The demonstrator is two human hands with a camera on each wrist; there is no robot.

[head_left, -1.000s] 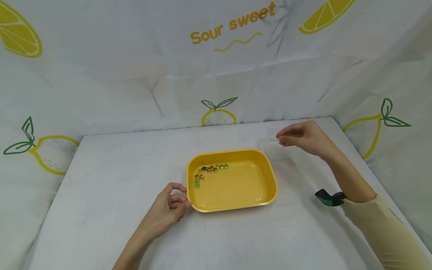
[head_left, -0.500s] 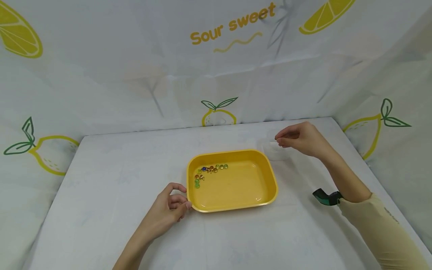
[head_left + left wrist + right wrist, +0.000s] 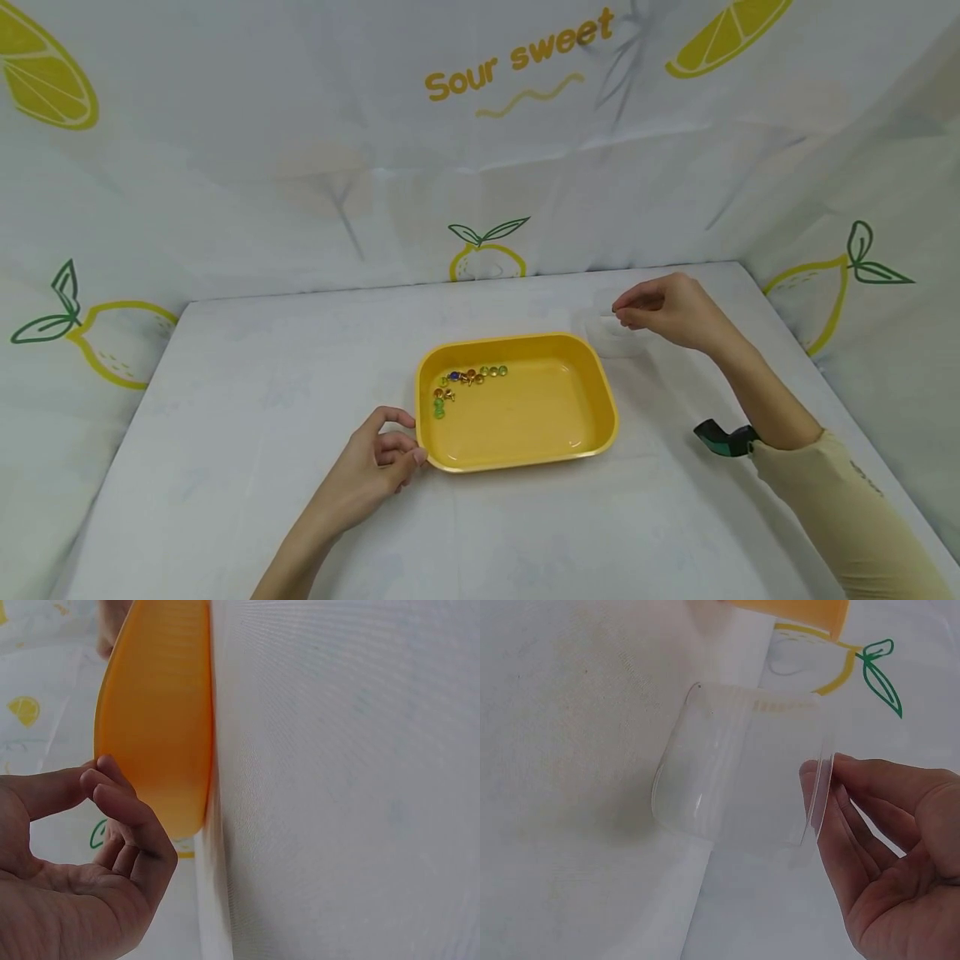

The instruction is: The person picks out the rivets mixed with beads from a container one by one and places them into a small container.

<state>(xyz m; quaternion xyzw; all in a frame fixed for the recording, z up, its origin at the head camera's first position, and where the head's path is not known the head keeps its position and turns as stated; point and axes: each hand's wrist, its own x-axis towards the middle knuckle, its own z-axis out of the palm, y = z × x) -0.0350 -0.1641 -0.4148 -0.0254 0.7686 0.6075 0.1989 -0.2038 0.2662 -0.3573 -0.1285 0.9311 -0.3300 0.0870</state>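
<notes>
A yellow tray (image 3: 517, 417) lies mid-table with several small shiny pieces (image 3: 471, 377) in its back left part, green, amber and blue, some gold with short pins. My left hand (image 3: 375, 471) holds the tray's left rim near its front corner, thumb and fingertips meeting at the edge in the left wrist view. At the tray's back right stands a clear plastic cup (image 3: 727, 769). My right hand (image 3: 667, 310) is over it, fingertips pinched together at the cup's rim. A tiny dark piece (image 3: 614, 312) shows between those fingertips, mostly hidden; its kind I cannot tell.
A white cloth (image 3: 285, 358) covers the table, and lemon-printed white fabric (image 3: 300, 183) hangs behind and at both sides. A black and green device (image 3: 723, 438) sticks out from my right wrist by the sleeve.
My right hand has come down slightly and a little to the left, bringing its fingertips to the cup's rim. The left hand and the tray stay where they were.
</notes>
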